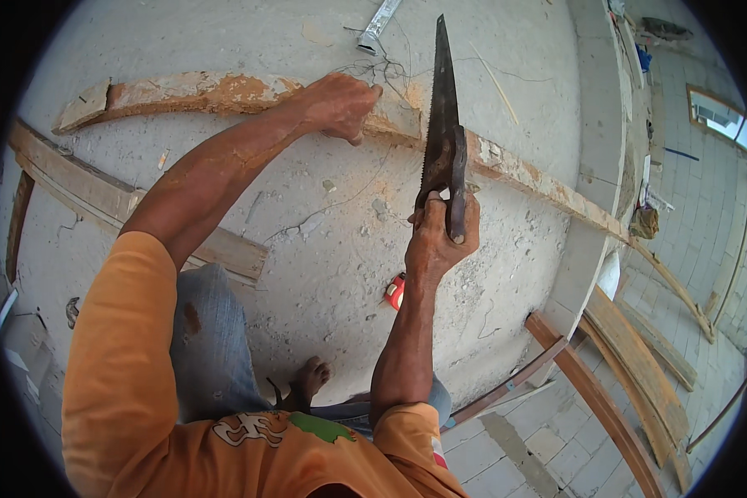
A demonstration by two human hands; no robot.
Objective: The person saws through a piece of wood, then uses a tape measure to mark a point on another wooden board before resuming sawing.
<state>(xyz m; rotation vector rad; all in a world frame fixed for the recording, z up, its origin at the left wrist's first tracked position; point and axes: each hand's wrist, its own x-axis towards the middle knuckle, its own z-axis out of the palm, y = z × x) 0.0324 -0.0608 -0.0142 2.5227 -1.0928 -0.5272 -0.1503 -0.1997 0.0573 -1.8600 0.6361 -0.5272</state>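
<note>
My right hand point(440, 236) grips the dark handle of a hand saw point(441, 108), whose rusty toothed blade points away from me across a long wooden plank point(224, 90). The plank is weathered, with patches of cement and orange stain, and lies across the concrete slab point(324, 249). My left hand point(340, 104) presses down on the plank just left of the blade. The saw blade meets the plank near its middle. My bare foot point(311, 378) shows below on the slab.
Another plank point(100, 195) lies on the slab at the left. A small red object point(396, 290) sits near my right wrist. The slab's edge point(593, 166) drops off at the right to paved ground, where several curved boards point(631, 365) lie.
</note>
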